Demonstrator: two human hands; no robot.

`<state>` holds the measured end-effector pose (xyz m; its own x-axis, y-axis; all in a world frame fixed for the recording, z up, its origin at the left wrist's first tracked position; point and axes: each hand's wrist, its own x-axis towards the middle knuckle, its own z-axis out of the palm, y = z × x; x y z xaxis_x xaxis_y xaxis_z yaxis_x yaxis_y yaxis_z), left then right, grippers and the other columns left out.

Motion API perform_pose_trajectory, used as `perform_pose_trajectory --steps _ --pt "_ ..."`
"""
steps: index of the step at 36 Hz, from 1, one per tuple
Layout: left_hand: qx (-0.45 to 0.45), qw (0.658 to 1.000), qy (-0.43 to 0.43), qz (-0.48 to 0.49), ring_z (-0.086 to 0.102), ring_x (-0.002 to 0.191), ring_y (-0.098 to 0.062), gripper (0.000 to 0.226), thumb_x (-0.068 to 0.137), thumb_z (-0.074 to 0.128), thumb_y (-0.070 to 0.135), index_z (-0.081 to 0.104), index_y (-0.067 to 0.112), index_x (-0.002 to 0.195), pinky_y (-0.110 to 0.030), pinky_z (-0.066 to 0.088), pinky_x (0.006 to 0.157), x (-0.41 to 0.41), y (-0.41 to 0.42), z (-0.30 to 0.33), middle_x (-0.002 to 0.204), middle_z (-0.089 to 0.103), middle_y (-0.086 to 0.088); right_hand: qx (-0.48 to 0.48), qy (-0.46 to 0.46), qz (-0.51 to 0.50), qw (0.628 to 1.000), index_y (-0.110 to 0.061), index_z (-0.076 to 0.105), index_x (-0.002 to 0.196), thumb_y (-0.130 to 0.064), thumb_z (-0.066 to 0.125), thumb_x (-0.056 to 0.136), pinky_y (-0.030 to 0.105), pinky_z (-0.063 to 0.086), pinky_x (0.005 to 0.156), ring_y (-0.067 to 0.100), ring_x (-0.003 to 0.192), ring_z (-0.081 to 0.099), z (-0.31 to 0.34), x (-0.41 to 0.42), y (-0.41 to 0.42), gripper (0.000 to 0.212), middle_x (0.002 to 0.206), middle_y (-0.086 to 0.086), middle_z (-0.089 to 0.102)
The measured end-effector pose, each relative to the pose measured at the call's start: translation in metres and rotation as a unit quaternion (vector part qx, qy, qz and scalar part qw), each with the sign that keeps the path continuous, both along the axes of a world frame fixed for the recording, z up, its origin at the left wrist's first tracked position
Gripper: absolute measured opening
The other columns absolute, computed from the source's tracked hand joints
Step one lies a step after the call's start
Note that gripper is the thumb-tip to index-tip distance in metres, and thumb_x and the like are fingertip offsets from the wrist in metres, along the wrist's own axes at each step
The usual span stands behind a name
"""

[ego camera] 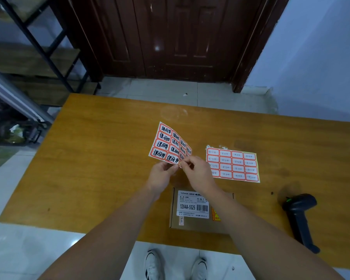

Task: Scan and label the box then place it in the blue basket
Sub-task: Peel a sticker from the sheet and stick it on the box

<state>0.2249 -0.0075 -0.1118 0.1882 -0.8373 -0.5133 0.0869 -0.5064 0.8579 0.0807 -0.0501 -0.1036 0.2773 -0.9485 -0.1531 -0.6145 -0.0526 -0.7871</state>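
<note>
- Flat brown cardboard box [198, 211] with white printed barcode label lies at near edge of the glossy orange wooden bench [101, 158].
- Left hand [160, 174] grips curled red-bordered paper sticker sheet [169, 145]; right hand [198, 172] pinches its near corner, both arms extended above the box.
- Second, flat sticker sheet [232, 164] lies right; black plastic handheld scanner [299, 215] near right.

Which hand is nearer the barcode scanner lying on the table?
Right. The right hand is up-left of the barcode scanner, pinching the sticker sheet; the left hand grips that sheet farther left.
</note>
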Motion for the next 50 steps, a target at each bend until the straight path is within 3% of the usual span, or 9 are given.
perform_pose_trajectory --steps 4,10,18,24,31,34,40,45,50 --pt "-0.001 1.000 0.010 0.025 0.067 0.082 0.000 0.013 0.102 0.063 0.018 0.072 0.027 0.102 -0.011 0.049 0.059 -0.001 0.001 -0.002 0.089 0.076 0.020 0.017 -0.016 -0.030 0.999 -0.017 0.065 0.093 -0.027 0.059 0.102 0.034 0.052 0.071 0.009 0.083 0.060 -0.001 0.002 0.000 0.015 0.092 -0.003 0.065" --pt "0.031 0.996 0.038 0.071 0.065 0.077 -0.010 0.012 0.104 0.059 0.022 0.071 0.025 0.106 -0.029 0.044 0.068 -0.002 -0.002 -0.005 0.092 0.079 0.011 0.101 -0.096 -0.119 0.983 -0.022 0.064 0.092 -0.027 0.056 0.104 0.042 0.060 0.072 0.019 0.081 0.070 -0.001 0.003 -0.005 0.015 0.089 0.002 0.071" --pt "0.063 0.985 0.069 0.148 0.063 0.065 -0.009 0.013 0.105 0.056 0.022 0.069 0.020 0.109 -0.023 0.045 0.053 -0.001 -0.005 -0.013 0.093 0.081 0.005 0.163 -0.202 -0.249 0.933 -0.026 0.063 0.090 -0.026 0.055 0.105 0.023 0.058 0.056 0.011 0.069 0.076 -0.003 0.001 -0.015 0.017 0.091 0.000 0.075" --pt "0.107 0.978 0.040 0.174 0.063 0.057 -0.007 0.009 0.105 0.058 0.026 0.066 0.022 0.104 -0.021 0.047 0.048 -0.002 -0.010 -0.014 0.085 0.081 0.006 0.178 -0.245 -0.289 0.908 -0.021 0.060 0.092 -0.023 0.053 0.105 0.026 0.060 0.056 0.019 0.070 0.078 -0.002 -0.008 -0.017 0.015 0.094 0.008 0.076" --pt "0.128 0.982 -0.137 0.028 0.052 0.051 -0.016 0.041 0.100 0.063 0.039 0.069 0.010 0.072 -0.030 0.043 0.056 -0.001 -0.006 -0.008 0.071 0.073 -0.007 0.002 -0.044 -0.172 0.984 -0.032 0.055 0.083 -0.029 0.054 0.104 0.036 0.060 0.055 0.013 0.065 0.074 0.010 -0.029 -0.007 0.021 0.091 -0.004 0.073" --pt "0.084 0.994 -0.070 0.023 0.053 0.047 -0.010 0.035 0.099 0.065 0.040 0.073 0.011 0.080 -0.025 0.044 0.050 -0.014 -0.008 0.009 0.069 0.069 -0.001 -0.101 0.056 -0.067 0.991 -0.023 0.058 0.091 -0.027 0.054 0.105 0.041 0.059 0.061 0.017 0.078 0.069 0.017 -0.035 0.002 0.015 0.097 0.000 0.067" --pt "0.094 0.990 0.075 0.071 0.047 0.046 -0.014 0.041 0.087 0.074 0.052 0.074 0.011 0.085 -0.025 0.037 0.050 -0.044 -0.015 0.038 0.071 0.072 -0.004 -0.222 0.225 0.093 0.944 -0.008 0.063 0.107 -0.023 0.050 0.107 0.048 0.054 0.054 0.031 0.063 0.060 0.030 -0.040 0.013 0.020 0.105 0.008 0.061" --pt "0.104 0.991 0.045 0.069 0.043 0.047 -0.016 0.019 0.092 0.063 0.023 0.073 0.007 0.086 -0.023 0.034 0.048 -0.060 -0.011 0.050 0.076 0.073 -0.008 -0.283 0.212 0.130 0.926 -0.006 0.068 0.101 -0.012 0.066 0.098 0.037 0.044 0.038 0.027 0.050 0.055 0.033 -0.050 0.024 0.007 0.095 0.011 0.066" --pt "0.063 0.995 -0.074 0.017 0.049 0.059 -0.016 0.027 0.100 0.054 0.018 0.060 0.015 0.073 -0.029 0.037 0.055 -0.069 -0.002 0.051 0.074 0.064 -0.003 -0.240 0.171 0.124 0.948 -0.019 0.064 0.112 -0.034 0.049 0.105 0.037 0.050 0.050 0.019 0.078 0.062 0.034 -0.066 0.028 0.022 0.112 -0.001 0.061"
